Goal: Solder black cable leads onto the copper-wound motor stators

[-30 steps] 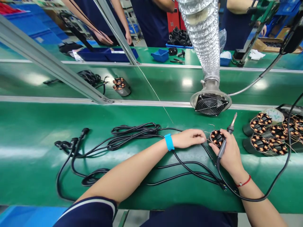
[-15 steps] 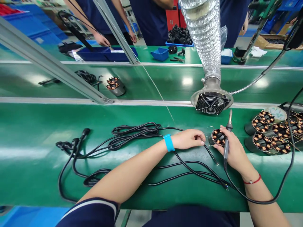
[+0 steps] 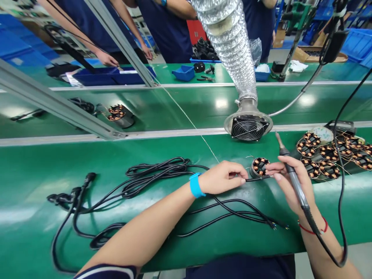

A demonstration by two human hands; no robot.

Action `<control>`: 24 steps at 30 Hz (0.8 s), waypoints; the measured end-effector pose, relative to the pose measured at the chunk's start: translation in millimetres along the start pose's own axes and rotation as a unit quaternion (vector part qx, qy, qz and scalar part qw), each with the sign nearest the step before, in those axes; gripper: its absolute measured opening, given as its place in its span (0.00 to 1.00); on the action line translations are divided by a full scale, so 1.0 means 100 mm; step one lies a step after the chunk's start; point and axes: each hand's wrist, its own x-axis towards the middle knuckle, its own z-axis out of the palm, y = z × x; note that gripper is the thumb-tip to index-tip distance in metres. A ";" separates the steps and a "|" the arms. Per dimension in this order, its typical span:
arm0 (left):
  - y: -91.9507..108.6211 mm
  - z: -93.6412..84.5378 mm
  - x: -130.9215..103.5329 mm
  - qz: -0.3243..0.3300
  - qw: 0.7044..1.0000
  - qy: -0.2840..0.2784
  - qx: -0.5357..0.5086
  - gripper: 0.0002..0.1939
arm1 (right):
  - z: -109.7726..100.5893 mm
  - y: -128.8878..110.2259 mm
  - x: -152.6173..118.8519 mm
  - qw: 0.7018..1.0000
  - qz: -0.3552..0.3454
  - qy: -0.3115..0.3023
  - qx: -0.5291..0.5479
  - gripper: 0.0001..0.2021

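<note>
My left hand (image 3: 228, 177), a blue band at its wrist, pinches a black cable (image 3: 255, 179) whose end points right, in front of a round copper-wound stator (image 3: 259, 167). My right hand (image 3: 293, 182) holds a soldering iron (image 3: 295, 180), its tip up and to the left. The fingertips of that hand are at the cable's end, just right of the stator. More black cables (image 3: 157, 172) lie coiled to the left, with plugs (image 3: 74, 193) at their far end. Loose cable ends with bare coloured wires (image 3: 273, 224) rest below my hands.
Several stators (image 3: 328, 153) stand grouped at the right. A fume extractor with a fan grille (image 3: 249, 129) hangs above the work spot. The iron's cord (image 3: 343, 201) loops at the right. Across the metal rail (image 3: 174, 131) are another stator (image 3: 122, 116), blue trays (image 3: 183, 73) and people.
My right hand has let go of the stator and moved to the cable end, still with the iron. My left hand has lifted the cable end toward it. The view has shifted right.
</note>
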 end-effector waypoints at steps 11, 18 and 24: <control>-0.01 -0.04 0.00 -0.052 0.988 -0.011 -0.147 0.11 | 0.29 -0.22 0.12 0.984 0.062 0.059 0.157 0.16; 0.00 0.06 0.03 -0.051 0.976 0.034 -0.210 0.16 | 0.27 -0.12 0.08 0.992 0.041 0.058 0.103 0.16; 0.06 0.21 0.02 -0.023 0.977 0.079 -0.198 0.21 | 0.33 -0.04 0.00 0.998 0.027 0.033 0.048 0.18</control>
